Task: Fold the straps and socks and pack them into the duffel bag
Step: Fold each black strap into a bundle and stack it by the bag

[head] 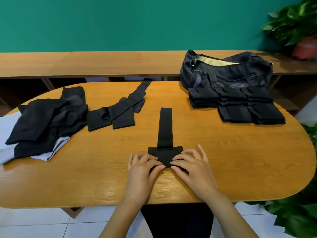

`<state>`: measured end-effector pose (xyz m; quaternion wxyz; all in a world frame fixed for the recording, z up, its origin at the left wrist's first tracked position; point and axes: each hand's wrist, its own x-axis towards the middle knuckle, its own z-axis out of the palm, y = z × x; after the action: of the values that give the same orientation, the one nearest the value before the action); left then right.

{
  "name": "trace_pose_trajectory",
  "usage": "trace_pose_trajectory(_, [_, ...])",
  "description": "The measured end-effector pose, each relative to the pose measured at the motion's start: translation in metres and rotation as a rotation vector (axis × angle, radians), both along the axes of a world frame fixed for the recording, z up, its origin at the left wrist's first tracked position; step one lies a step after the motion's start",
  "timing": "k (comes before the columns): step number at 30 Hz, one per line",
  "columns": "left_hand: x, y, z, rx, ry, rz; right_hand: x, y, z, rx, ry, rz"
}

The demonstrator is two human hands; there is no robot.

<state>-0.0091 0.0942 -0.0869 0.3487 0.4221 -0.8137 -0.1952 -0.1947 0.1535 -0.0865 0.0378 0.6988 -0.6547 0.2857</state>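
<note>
- Two pinches on the strap (165, 129), near middle of the table (231, 160): left hand (143, 169) and right hand (191, 166), both curled onto its wide near end
- Risk of a crooked fold from uneven pull, or of the long tail dragging sideways

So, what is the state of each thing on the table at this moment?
strap: flat on the table, narrow end straight, wide end being folded.
left hand: pinches the strap's wide end.
right hand: pinches the same end.
duffel bag: unzipped, top open.
folded stack: neat, in front of the duffel bag, not packed.
loose straps: unfolded, overlapping.
dark pile: unfolded heap, left side.
</note>
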Motion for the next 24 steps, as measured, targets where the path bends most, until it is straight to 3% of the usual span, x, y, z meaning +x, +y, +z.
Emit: trace_pose_trajectory(24, [0.0,0.007,0.0,0.019,0.037,0.156,0.012,0.007,0.009,0.175,-0.259,-0.171])
